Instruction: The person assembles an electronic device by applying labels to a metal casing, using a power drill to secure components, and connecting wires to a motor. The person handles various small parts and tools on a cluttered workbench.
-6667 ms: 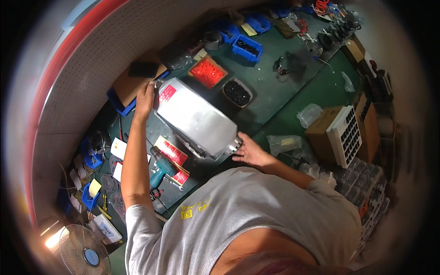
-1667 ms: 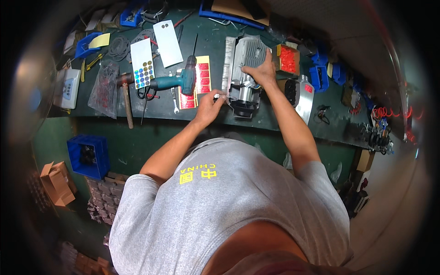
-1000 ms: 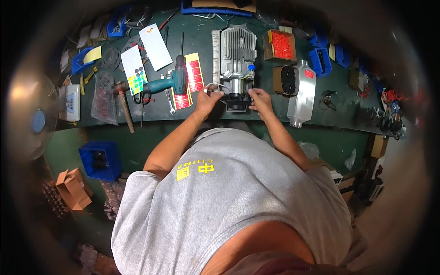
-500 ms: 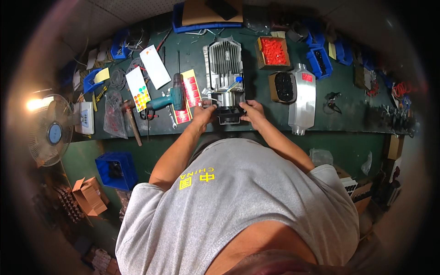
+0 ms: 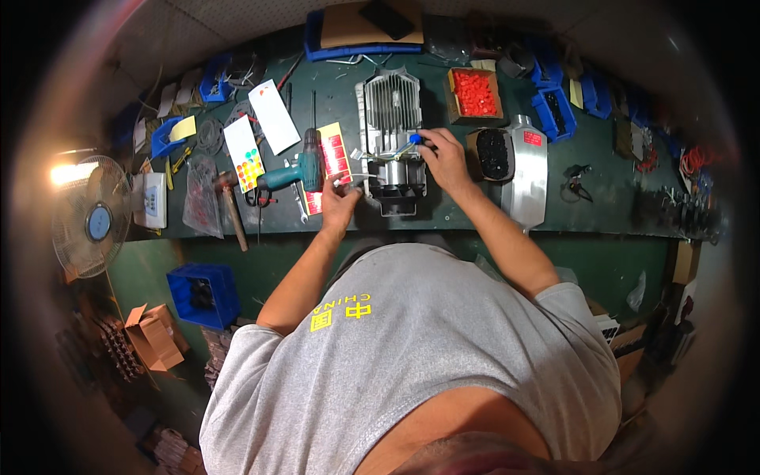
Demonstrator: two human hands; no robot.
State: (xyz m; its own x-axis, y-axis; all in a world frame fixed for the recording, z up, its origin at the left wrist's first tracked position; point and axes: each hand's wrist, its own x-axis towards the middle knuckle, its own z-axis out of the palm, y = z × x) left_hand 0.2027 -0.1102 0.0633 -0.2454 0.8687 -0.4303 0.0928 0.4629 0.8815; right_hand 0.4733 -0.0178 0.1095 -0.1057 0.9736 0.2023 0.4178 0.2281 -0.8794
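Finned metal unit [image 5: 389, 133] on desk [image 5: 602, 214]. Right hand [image 5: 447, 164]: fingers pinching blue plug [image 5: 415, 139], unit's 3 o'clock. Left hand [image 5: 340, 206], 7 o'clock: fingers narrow, contents unclear.

A pale perforated wall [image 5: 261, 22] stands behind the green workbench [image 5: 617, 190], with a bright light [image 5: 71, 174] at left.

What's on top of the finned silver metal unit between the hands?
Thin wires cross the unit; a small blue plastic piece shows at its right edge, by the right hand. What these cover is hidden.
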